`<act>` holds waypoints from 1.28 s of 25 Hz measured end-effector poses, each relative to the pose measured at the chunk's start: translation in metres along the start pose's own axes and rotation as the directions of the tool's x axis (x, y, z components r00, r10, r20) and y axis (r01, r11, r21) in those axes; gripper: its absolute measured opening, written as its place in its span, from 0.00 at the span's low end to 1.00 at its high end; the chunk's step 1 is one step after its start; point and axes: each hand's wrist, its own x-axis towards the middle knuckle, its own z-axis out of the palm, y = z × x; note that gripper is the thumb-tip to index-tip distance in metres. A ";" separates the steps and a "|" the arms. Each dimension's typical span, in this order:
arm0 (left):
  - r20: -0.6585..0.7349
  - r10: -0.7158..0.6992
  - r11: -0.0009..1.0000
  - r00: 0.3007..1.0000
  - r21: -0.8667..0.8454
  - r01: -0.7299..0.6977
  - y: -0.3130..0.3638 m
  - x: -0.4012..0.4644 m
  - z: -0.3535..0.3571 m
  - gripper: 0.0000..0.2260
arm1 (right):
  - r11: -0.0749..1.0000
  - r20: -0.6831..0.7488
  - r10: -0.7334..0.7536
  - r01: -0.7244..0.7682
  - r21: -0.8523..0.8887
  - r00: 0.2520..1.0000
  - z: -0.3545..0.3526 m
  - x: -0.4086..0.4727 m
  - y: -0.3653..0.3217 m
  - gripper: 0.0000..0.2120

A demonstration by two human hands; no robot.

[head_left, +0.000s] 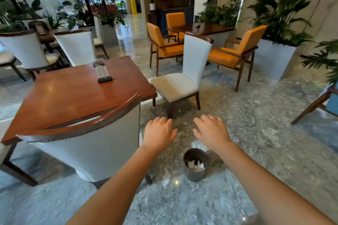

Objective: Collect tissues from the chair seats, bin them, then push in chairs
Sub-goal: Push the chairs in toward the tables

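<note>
**Mia:** Both hands are out in front. The left hand is flat with straight fingers and holds nothing. The right hand is the same.

**Ben:** Where are the tissues?

**Mia:** White tissues are down in the little dark bin on the floor, right under the hands. I see none on the seat of the white chair ahead.

**Ben:** So I think pushing chairs comes next. What could go wrong?

**Mia:** The bin stands between the person and that chair. A foot could kick it over and spill the tissues.

**Ben:** Anything else?

**Mia:** That chair sits at the corner of the desk, turned a bit. Pushed crooked, its seat could bump the desk edge. The near chair is already tucked close.

**Ben:** Is there room to walk?

**Mia:** Yes, open floor on the right. The orange chairs are well apart from it.
</note>
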 end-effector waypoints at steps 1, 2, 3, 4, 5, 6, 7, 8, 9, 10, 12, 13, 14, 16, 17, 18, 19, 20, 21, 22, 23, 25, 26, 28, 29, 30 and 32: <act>-0.010 -0.004 1.000 1.000 -0.005 0.004 0.022 0.010 0.005 0.16 | 1.000 0.005 0.010 -0.010 0.001 1.000 -0.002 -0.005 0.024 0.14; -0.017 -0.009 1.000 1.000 -0.011 0.009 0.043 0.019 0.009 0.17 | 1.000 0.007 0.020 -0.020 0.000 1.000 -0.003 -0.008 0.046 0.14; -0.019 -0.013 1.000 1.000 -0.017 0.013 0.062 0.028 0.015 0.17 | 1.000 0.012 0.026 -0.026 -0.005 1.000 -0.002 -0.012 0.066 0.14; -0.017 -0.018 1.000 1.000 -0.026 0.017 0.082 0.036 0.023 0.16 | 1.000 0.016 0.027 -0.027 -0.012 1.000 -0.001 -0.016 0.087 0.15; -0.015 -0.023 0.999 1.000 -0.031 0.023 0.101 0.044 0.030 0.16 | 0.999 0.018 0.025 -0.024 -0.021 1.000 0.002 -0.018 0.106 0.15; -0.008 -0.025 0.999 1.000 -0.035 0.024 0.121 0.054 0.037 0.16 | 0.999 0.026 0.029 -0.028 -0.027 0.999 0.004 -0.020 0.127 0.16; 0.000 -0.020 0.999 1.000 -0.039 0.020 0.136 0.064 0.043 0.16 | 0.999 0.038 0.040 -0.039 -0.027 0.998 0.007 -0.021 0.145 0.17; 0.005 -0.011 0.999 1.000 -0.042 0.012 0.149 0.074 0.048 0.16 | 0.998 0.056 0.053 -0.052 -0.023 0.997 0.009 -0.020 0.162 0.18; 0.010 -0.004 0.999 1.000 -0.044 0.004 0.160 0.085 0.053 0.17 | 0.998 0.078 0.064 -0.063 -0.017 0.995 0.012 -0.019 0.177 0.18; 0.011 0.003 0.999 1.000 -0.042 -0.002 0.169 0.097 0.056 0.17 | 0.997 0.093 0.074 -0.073 -0.010 0.993 0.014 -0.017 0.192 0.19; 0.005 0.026 0.999 1.000 -0.035 -0.026 0.188 0.129 0.069 0.16 | 0.995 0.095 0.097 -0.096 -0.011 0.991 0.023 -0.007 0.226 0.19; 0.000 0.037 0.999 0.999 -0.040 -0.037 0.197 0.145 0.076 0.17 | 0.994 0.090 0.106 -0.105 -0.017 0.990 0.027 -0.001 0.242 0.19; -0.002 0.047 0.998 0.999 -0.044 -0.047 0.205 0.162 0.083 0.17 | 0.993 0.090 0.119 -0.117 -0.024 0.989 0.031 0.007 0.258 0.19; -0.007 0.073 0.996 0.997 -0.043 -0.073 0.223 0.202 0.103 0.18 | 0.989 0.084 0.147 -0.144 -0.035 0.986 0.039 0.027 0.293 0.18; -0.012 0.084 0.995 0.996 -0.046 -0.085 0.231 0.223 0.112 0.18 | 0.987 0.075 0.157 -0.155 -0.035 0.985 0.041 0.040 0.310 0.17; -0.013 0.094 0.994 0.996 -0.054 -0.094 0.238 0.245 0.119 0.18 | 0.986 0.061 0.166 -0.164 -0.032 0.984 0.042 0.053 0.327 0.16; -0.014 0.101 0.993 0.995 -0.066 -0.102 0.246 0.270 0.126 0.18 | 0.984 0.043 0.175 -0.174 -0.027 0.984 0.042 0.069 0.345 0.15; -0.019 0.106 0.991 0.994 -0.077 -0.107 0.252 0.295 0.131 0.18 | 0.983 0.029 0.185 -0.184 -0.023 0.982 0.040 0.085 0.362 0.14; -0.019 0.113 0.989 0.993 -0.090 -0.115 0.259 0.323 0.135 0.18 | 0.980 0.026 0.197 -0.196 -0.018 0.980 0.038 0.103 0.381 0.14; -0.017 0.122 0.988 0.992 -0.097 -0.123 0.264 0.347 0.137 0.18 | 0.978 0.029 0.210 -0.210 -0.015 0.977 0.036 0.118 0.398 0.13; -0.013 0.138 0.986 0.990 -0.090 -0.139 0.270 0.370 0.141 0.17 | 0.976 0.027 0.219 -0.219 -0.015 0.975 0.035 0.132 0.415 0.13; 0.004 0.166 0.984 0.986 -0.071 -0.165 0.281 0.415 0.150 0.17 | 0.970 0.016 0.242 -0.242 -0.007 0.970 0.037 0.159 0.448 0.14; 0.015 0.178 0.982 0.984 -0.074 -0.176 0.288 0.437 0.157 0.17 | 0.966 0.017 0.259 -0.259 0.004 0.966 0.039 0.171 0.467 0.14; 0.035 0.198 0.978 0.980 -0.079 -0.195 0.303 0.474 0.172 0.17 | 0.960 0.023 0.280 -0.281 0.020 0.960 0.049 0.189 0.500 0.15; 0.041 0.204 0.976 0.978 -0.086 -0.200 0.312 0.492 0.180 0.17 | 0.957 0.029 0.287 -0.288 0.025 0.957 0.055 0.198 0.519 0.15; 0.042 0.207 0.975 0.977 -0.092 -0.202 0.321 0.511 0.189 0.17 | 0.955 0.035 0.293 -0.294 0.027 0.955 0.061 0.208 0.537 0.14; 0.032 0.209 0.974 0.977 -0.094 -0.205 0.342 0.556 0.211 0.17 | 0.956 0.039 0.291 -0.291 0.019 0.956 0.074 0.235 0.582 0.13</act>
